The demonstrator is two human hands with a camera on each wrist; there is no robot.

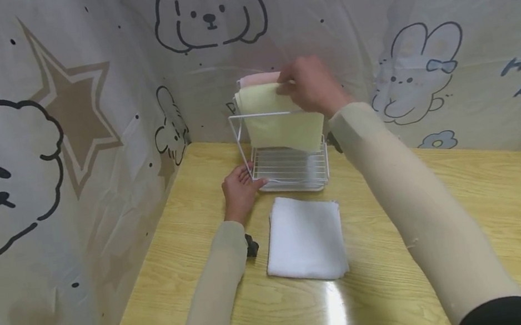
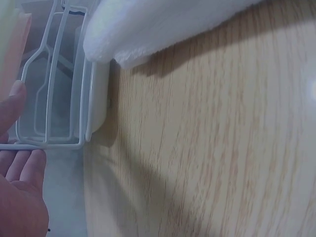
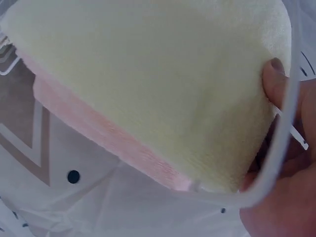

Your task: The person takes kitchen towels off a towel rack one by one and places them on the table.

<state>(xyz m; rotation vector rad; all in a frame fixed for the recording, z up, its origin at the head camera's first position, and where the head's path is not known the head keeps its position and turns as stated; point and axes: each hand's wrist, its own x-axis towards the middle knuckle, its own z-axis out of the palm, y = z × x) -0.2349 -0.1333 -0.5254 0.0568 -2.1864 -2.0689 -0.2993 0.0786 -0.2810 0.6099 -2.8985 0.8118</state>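
Place: a screened-off corner with a homely look; which kind of building is lying beyond, the views are not showing.
Printed curtain (image 1: 338, 5): hanging wrinkled along the left and far sides, showing a cartoon rabbit (image 1: 418, 85) and star (image 1: 80, 108).
Wood-grain table (image 1: 516, 214): filling the corner beside the curtain.
Household touch: a white wire rack (image 1: 292, 187) and a folded white towel (image 1: 304, 240) are sitting there.

A folded pale yellow towel (image 1: 281, 132) is upright beyond the near bar of a white wire rack (image 1: 294, 187), a pink towel (image 1: 259, 79) on its far side. A folded white towel (image 1: 305, 239) lies flat, near side of the rack.
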